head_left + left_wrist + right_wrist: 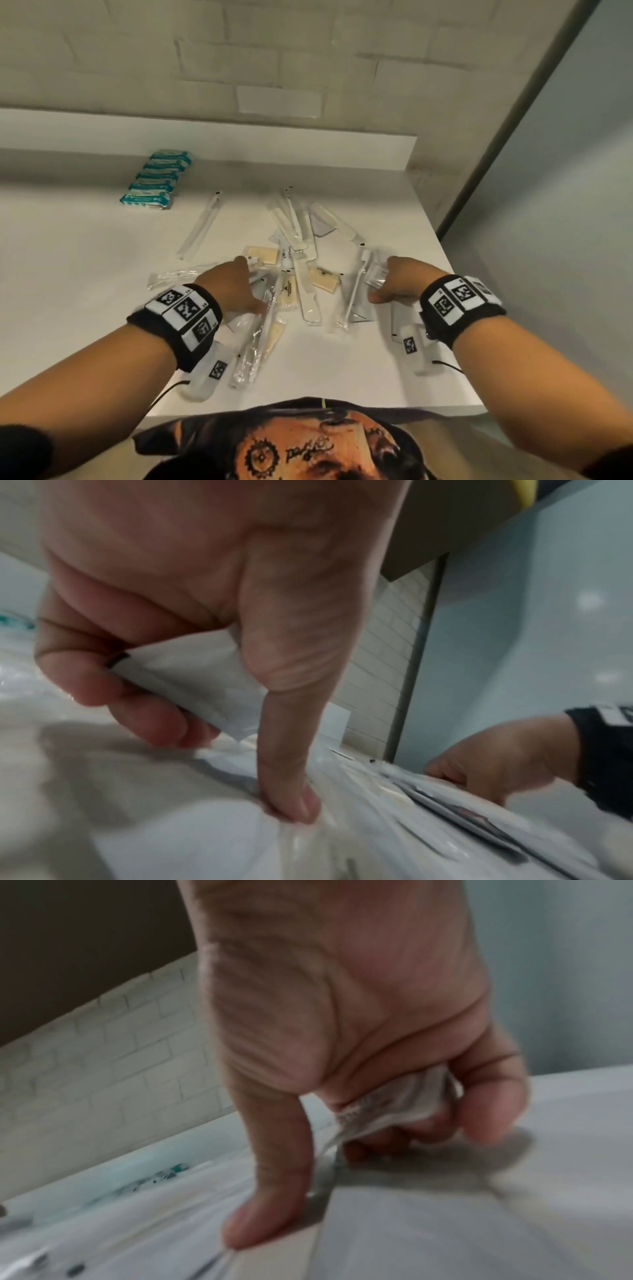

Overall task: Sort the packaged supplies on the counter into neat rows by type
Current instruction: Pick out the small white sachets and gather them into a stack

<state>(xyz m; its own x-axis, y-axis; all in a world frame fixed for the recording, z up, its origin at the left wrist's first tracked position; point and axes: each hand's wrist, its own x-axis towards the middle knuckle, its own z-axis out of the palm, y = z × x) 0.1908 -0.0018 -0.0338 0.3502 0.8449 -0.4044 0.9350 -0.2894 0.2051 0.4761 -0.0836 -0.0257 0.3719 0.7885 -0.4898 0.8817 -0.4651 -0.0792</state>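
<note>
- Your left hand (236, 287) hides the packets beneath it in the pile (301, 270).
- Your right hand (399, 282) covers its packet; the wrist view blurs it.
- Print on the teal packs (156, 181), behind the pile, is too small to read.

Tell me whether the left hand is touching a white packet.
Touching. The left wrist view shows the left hand with its curled fingers and palm closed around a white packet, while the thumb presses on the wrappers below.
</note>
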